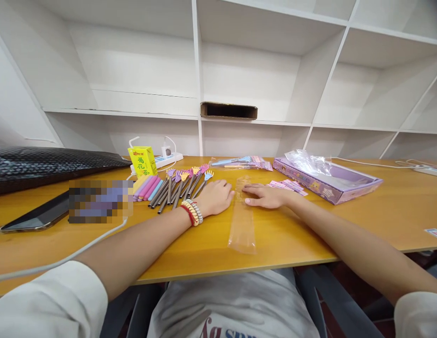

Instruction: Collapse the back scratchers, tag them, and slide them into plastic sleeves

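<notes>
A long clear plastic bag [242, 230] lies flat on the wooden table, its length running away from me. My left hand [217, 196] rests palm down along the bag's left side, fingers extended and nothing held. On the other side, my right hand [263, 195] lies flat with its fingertips on the bag's upper part. Dark sticks with small coloured hand-shaped tops [176, 188] are heaped left of my left hand. Beside them are pastel tubes [150, 188] in yellow, pink and blue. Pink printed cards [289, 187] lie just beyond my right hand.
A purple tray box [336, 197] with clear bags [308, 162] stands at right. Packaged items [241, 162] lie at the back. A yellow drink carton [144, 161], power strip [169, 159], phone [35, 213] and white cable [98, 238] are at left. Shelves [253, 123] rise behind.
</notes>
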Demonstrator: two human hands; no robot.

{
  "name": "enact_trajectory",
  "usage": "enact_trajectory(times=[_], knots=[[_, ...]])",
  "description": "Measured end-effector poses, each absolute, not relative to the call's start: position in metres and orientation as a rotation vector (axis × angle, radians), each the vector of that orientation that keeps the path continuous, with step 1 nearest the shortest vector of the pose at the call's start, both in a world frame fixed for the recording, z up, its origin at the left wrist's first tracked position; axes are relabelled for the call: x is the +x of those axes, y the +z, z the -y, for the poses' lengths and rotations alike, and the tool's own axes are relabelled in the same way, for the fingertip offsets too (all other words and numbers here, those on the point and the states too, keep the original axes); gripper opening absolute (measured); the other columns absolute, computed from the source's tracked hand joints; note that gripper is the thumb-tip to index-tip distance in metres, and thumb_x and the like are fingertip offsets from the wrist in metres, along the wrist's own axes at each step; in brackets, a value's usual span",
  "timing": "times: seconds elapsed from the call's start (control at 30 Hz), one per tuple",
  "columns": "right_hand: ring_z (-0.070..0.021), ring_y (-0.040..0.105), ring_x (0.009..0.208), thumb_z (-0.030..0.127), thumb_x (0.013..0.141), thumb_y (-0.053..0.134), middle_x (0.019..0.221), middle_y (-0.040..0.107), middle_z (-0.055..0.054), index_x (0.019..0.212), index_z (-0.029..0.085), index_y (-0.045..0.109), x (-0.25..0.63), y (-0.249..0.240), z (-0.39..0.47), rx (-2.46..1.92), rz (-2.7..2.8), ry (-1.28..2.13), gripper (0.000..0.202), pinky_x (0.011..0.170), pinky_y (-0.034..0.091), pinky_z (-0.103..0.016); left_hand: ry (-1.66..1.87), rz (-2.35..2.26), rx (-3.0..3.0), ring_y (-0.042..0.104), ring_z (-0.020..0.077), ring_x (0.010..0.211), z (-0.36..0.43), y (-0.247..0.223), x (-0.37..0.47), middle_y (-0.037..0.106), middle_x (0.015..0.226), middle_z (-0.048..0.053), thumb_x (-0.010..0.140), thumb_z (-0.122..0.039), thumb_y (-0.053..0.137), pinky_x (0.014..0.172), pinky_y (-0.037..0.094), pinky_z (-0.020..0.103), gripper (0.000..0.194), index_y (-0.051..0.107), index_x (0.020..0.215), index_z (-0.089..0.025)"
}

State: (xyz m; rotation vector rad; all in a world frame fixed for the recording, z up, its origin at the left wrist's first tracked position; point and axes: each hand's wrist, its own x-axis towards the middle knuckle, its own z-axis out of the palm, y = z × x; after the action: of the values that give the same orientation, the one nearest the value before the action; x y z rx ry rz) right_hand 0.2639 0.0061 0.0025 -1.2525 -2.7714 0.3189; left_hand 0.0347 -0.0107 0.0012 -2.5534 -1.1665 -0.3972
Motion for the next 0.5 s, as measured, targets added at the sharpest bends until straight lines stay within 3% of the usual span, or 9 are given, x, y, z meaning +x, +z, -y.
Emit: enact_trajectory(times=[0.2,0.33,0.5], knots=[[-0.0275,0.015,0.134,0.067,0.072,0.045,0.147,0.014,-0.007,0.141,0.022,0.02,0.26,0.005,-0.001,-1.011,2.867,0.377,0.085,0.109,0.013,-0.045,-0.362,0.914,-2.909,0.039,0.0212,0.12,0.018,0.004,0.038,0.041,0.134,0.009,0.088,-0.052,0.026,0.1,0.029,0.034,0.054,0.036,0.129,-0.018],[-0.029,0.008,0.134,0.067,0.073,0.044,0.147,0.012,-0.006,0.141,0.024,0.017,0.264,0.001,-0.004,-1.043,2.804,0.335,0.086,0.108,0.01,-0.048,-0.268,1.029,-2.955,0.034,0.0217,0.125,0.016,0.004,0.036,0.035,0.139,0.009,0.087,-0.056,0.023,0.102,0.025,0.034,0.06,0.035,0.131,-0.018],[-0.0297,0.005,0.135,0.067,0.079,0.028,0.147,0.012,-0.009,0.141,0.02,0.018,0.267,-0.01,-0.014,-1.297,2.665,0.236,0.079,0.107,0.009,-0.052,-0.196,1.107,-2.936,0.035,0.0221,0.125,0.017,0.005,0.036,0.037,0.137,0.009,0.085,-0.059,0.021,0.103,0.024,0.034,0.062,0.04,0.128,-0.019]])
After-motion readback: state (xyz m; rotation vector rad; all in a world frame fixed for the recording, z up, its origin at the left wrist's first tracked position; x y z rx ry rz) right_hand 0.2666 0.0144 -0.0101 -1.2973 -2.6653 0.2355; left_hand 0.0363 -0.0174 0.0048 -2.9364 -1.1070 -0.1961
